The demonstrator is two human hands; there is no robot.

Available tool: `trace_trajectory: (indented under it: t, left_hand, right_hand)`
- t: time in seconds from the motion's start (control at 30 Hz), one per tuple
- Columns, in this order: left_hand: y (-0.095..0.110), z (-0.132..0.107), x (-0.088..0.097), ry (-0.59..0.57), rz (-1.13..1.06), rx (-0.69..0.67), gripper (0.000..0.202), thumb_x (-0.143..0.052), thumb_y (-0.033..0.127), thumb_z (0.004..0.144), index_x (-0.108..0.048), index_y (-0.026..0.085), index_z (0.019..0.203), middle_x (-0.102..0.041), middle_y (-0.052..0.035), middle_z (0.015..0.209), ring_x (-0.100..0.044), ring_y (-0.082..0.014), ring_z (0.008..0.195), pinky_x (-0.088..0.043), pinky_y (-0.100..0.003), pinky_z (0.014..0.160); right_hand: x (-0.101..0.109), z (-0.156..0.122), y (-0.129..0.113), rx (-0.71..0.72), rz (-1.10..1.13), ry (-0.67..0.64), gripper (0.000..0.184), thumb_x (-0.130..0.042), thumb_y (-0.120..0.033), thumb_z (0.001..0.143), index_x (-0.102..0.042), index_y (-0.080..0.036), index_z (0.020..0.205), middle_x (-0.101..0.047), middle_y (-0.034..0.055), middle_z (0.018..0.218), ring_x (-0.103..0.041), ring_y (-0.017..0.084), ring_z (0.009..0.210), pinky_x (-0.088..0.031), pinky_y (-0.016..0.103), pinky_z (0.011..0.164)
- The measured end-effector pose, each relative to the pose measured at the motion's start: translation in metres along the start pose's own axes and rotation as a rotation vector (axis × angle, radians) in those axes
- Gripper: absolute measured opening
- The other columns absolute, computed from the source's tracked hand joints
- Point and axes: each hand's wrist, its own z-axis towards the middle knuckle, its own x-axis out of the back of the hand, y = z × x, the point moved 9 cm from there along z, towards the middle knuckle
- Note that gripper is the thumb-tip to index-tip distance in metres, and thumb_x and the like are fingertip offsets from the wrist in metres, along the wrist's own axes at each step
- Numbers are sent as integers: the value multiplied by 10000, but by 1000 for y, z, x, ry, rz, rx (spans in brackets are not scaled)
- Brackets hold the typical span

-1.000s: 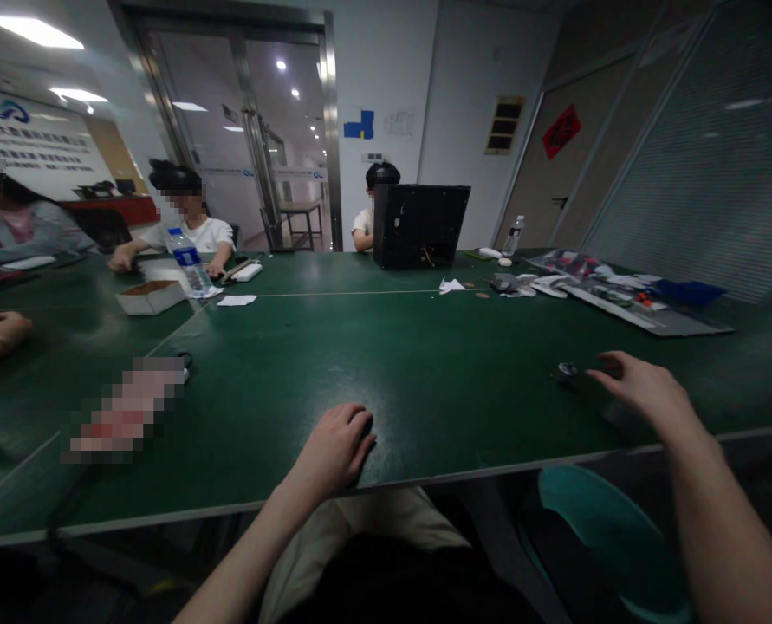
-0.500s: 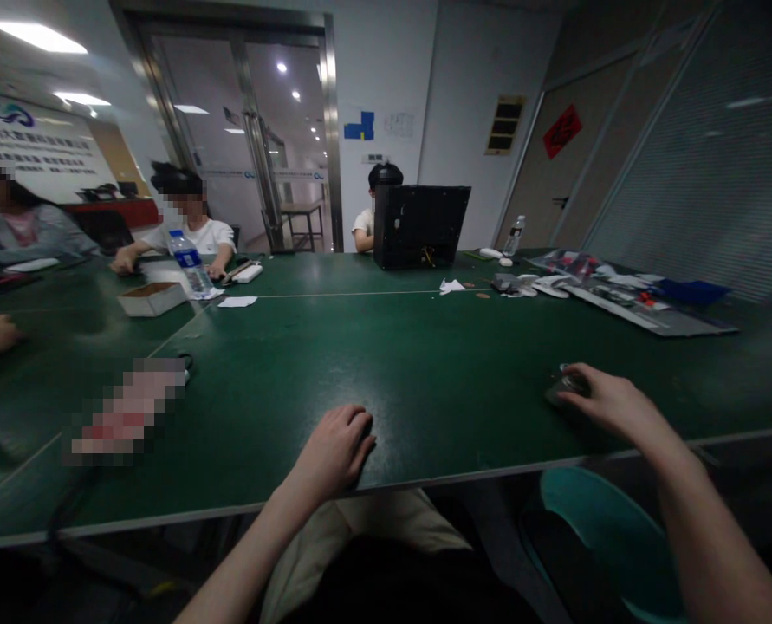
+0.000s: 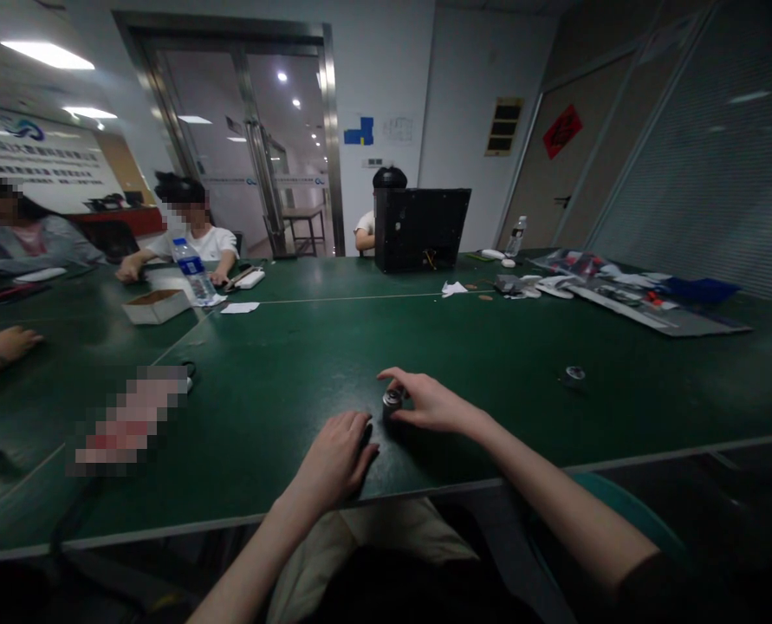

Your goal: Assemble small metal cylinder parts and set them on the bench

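My right hand point(image 3: 424, 403) rests on the green table point(image 3: 463, 347) near its front edge, its fingers curled around a small dark cylinder with a shiny top point(image 3: 392, 401) that stands on the table. Just to the left of it my left hand point(image 3: 338, 453) lies palm down on the table, fingers loosely together, covering a dark object I cannot make out. A second small round dark part point(image 3: 574, 375) sits alone on the table further right.
A black box-shaped case point(image 3: 422, 229) stands at the far edge with a person behind it. Other people sit at the far left with a water bottle point(image 3: 192, 270) and an open cardboard box point(image 3: 155, 305). Tools and papers point(image 3: 626, 293) lie at the right.
My right hand took the small cylinder at the right and carried it left to a spot beside my left hand. Another small part stays where it was. My left hand kept still.
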Motion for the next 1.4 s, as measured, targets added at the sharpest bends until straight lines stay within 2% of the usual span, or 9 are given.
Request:
trace_trajectory:
  t: [0.13,0.3,0.43,0.67,0.9,1.4]
  left_hand:
    - [-4,0,-1,18,-37,17,311,-487,296,867,-452,150,1140,-579,-122,1076,-555,-256,978,-460,-413,867]
    - [-3,0,-1,18,-52,9,292,-477,283,870,-447,162,1134,-567,-120,1082,-545,-259,995,-451,-424,879]
    - [-1,0,0,0,-45,12,275,-468,277,872,-455,171,1126,-559,-117,1085,-533,-263,1003,-444,-428,880]
    - [-2,1,-1,-14,-54,18,274,-461,286,876,-461,171,1125,-560,-120,1078,-535,-265,999,-446,-425,870]
    - [0,0,0,-11,-58,12,308,-454,293,882,-449,172,1165,-554,-122,1098,-528,-263,1024,-437,-432,891]
    - [-2,0,-2,10,-60,13,301,-453,295,877,-453,170,1151,-558,-120,1079,-535,-258,1005,-441,-427,884]
  right_hand:
    - [-17,18,-7,80,94,-65,582,-691,-243,693,-464,-198,1227,-639,22,907,-592,159,806,-441,267,741]
    - [-28,18,1,78,101,67,418,-714,-305,679,-558,-177,1045,-619,33,951,-577,165,842,-441,263,745]
    - [-35,14,4,54,80,88,424,-718,-308,671,-550,-182,1039,-620,33,958,-578,175,847,-441,273,743]
    - [-31,13,-4,78,35,62,483,-716,-315,667,-526,-188,1092,-619,47,1004,-577,187,883,-437,284,769]
    - [-26,10,-9,99,3,72,472,-625,-174,680,-505,-189,1135,-631,53,1012,-583,189,899,-427,291,799]
    - [-28,10,-10,107,-18,65,471,-603,-189,694,-492,-184,1151,-637,62,1013,-593,192,907,-430,283,798]
